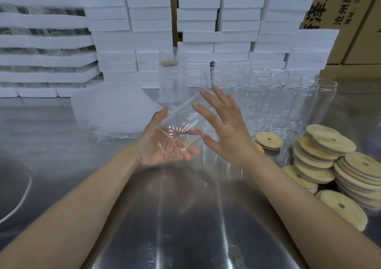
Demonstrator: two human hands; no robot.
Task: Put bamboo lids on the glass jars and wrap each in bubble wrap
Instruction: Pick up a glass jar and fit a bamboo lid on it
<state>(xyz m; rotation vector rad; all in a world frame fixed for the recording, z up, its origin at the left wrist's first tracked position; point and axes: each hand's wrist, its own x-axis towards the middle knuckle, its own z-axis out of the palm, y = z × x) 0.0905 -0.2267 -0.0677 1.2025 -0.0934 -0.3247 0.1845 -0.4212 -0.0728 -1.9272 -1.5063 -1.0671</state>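
A clear glass jar [181,122] with no lid lies tilted between my hands, above the steel table. My left hand [158,147] is palm up under its lower end, thumb raised along the side, fingers nearly straight. My right hand [224,132] touches the jar's right side with fingers spread and thumb against the glass. Several empty jars [268,95] stand behind my right hand. Bamboo lids [329,145] with centre holes lie stacked at the right. A pile of bubble wrap sheets [111,110] sits behind my left hand.
A tall upright jar [171,77], seemingly wrapped and lidded, stands behind the held jar. White foam boxes [152,33] are stacked along the back, cardboard cartons [350,21] at the far right. The steel table [185,217] stretches toward me. A white cable [24,194] curves at the left edge.
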